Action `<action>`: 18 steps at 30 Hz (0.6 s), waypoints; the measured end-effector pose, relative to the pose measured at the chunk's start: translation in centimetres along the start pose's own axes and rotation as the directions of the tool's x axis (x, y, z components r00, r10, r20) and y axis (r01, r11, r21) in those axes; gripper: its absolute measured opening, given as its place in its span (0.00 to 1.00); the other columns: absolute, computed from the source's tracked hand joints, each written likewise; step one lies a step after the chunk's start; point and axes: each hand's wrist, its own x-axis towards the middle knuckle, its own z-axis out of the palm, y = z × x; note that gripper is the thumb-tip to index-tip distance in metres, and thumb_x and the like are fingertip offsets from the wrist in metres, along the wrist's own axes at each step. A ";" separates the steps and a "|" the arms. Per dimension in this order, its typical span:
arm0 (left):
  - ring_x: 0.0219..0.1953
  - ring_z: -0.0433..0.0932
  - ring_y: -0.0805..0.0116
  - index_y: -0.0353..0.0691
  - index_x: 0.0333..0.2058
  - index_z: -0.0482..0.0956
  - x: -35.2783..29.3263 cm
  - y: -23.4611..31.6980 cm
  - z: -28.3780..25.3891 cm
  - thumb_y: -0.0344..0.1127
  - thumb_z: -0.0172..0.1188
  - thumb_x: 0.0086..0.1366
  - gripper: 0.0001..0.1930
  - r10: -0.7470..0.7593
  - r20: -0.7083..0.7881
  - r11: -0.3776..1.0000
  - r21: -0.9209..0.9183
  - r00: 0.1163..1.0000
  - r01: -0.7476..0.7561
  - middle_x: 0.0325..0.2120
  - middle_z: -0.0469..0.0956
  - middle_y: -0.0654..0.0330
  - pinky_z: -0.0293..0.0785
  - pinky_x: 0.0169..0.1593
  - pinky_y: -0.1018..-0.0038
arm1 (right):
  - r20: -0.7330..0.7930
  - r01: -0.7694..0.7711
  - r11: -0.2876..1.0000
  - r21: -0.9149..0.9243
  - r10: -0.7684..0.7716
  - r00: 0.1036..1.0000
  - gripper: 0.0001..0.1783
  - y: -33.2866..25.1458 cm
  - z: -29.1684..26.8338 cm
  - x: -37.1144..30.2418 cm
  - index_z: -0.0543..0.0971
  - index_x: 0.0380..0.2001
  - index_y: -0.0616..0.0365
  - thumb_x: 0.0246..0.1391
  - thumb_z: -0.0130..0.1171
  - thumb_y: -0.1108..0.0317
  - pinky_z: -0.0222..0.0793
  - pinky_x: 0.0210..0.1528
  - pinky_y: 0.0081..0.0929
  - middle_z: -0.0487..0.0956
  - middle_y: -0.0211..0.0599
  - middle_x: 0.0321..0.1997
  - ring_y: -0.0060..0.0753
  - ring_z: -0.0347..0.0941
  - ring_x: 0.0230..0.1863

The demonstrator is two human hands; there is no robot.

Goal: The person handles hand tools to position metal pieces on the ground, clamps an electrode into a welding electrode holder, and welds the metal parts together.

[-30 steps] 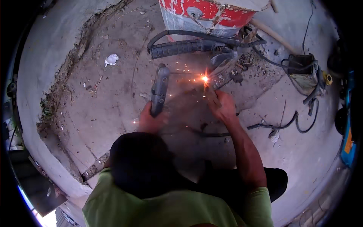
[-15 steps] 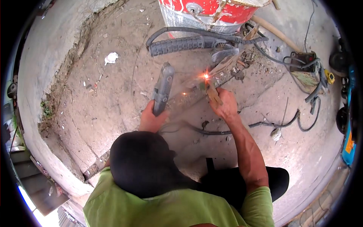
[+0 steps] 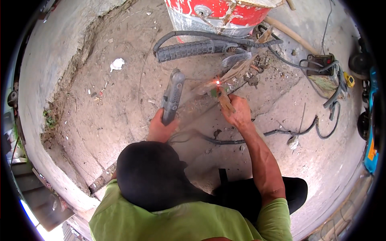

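Note:
My left hand (image 3: 161,127) is wrapped round the dark grey handle of a welding electrode holder (image 3: 173,94), which stands tilted upward. A thin welding rod (image 3: 197,79) runs from its head to a bright orange-red spark. With my right hand (image 3: 238,112) closed, I grip a short, flat brown piece (image 3: 225,101), perhaps rusty metal. Its upper end meets the spark, beside a small green patch. Haze blurs the long strip around the joint, so its shape is hard to make out. A black cable (image 3: 229,141) trails rightward along the ground from near my left hand.
Beyond my hands stands a red and white bucket (image 3: 217,20), with a ribbed black tyre-like piece (image 3: 185,51) and a thick hose before it. To the right are a wooden handle (image 3: 291,35) and a boxy, cabled device (image 3: 323,74). A raised concrete edge (image 3: 68,76) borders the left.
Both hands keep their grips in nearly the same place. The welding spark still glows at the joint, while a smaller spark lower left of it has gone. The view has shifted slightly.

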 end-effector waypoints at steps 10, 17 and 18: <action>0.26 0.76 0.78 0.36 0.46 0.74 0.3 -1.1 0.0 0.28 0.72 0.65 0.16 0.008 -0.008 0.999 0.040 1.000 -0.008 0.31 0.79 0.64 0.75 0.30 0.76 | 0.009 -0.025 1.000 -0.014 0.025 1.000 0.16 -0.2 -0.1 0.0 0.83 0.32 0.62 0.57 0.65 0.57 0.79 0.41 0.54 0.84 0.61 0.31 0.69 0.82 0.38; 0.37 0.80 0.69 0.34 0.54 0.77 0.3 -0.6 -0.2 0.37 0.75 0.63 0.25 -0.060 0.000 0.998 0.035 0.998 0.060 0.36 0.82 0.58 0.78 0.43 0.69 | 0.025 0.046 0.999 -0.027 -0.045 0.999 0.17 0.2 0.1 0.3 0.84 0.34 0.62 0.57 0.65 0.56 0.79 0.40 0.55 0.83 0.61 0.31 0.70 0.81 0.38; 0.33 0.78 0.73 0.35 0.53 0.76 0.2 -0.5 -0.4 0.35 0.74 0.65 0.23 -0.034 0.011 0.999 0.016 0.999 0.034 0.35 0.80 0.61 0.77 0.38 0.72 | 0.041 0.013 1.000 -0.027 -0.012 0.999 0.17 0.2 0.3 0.4 0.84 0.35 0.62 0.57 0.65 0.56 0.78 0.40 0.55 0.83 0.61 0.31 0.71 0.81 0.37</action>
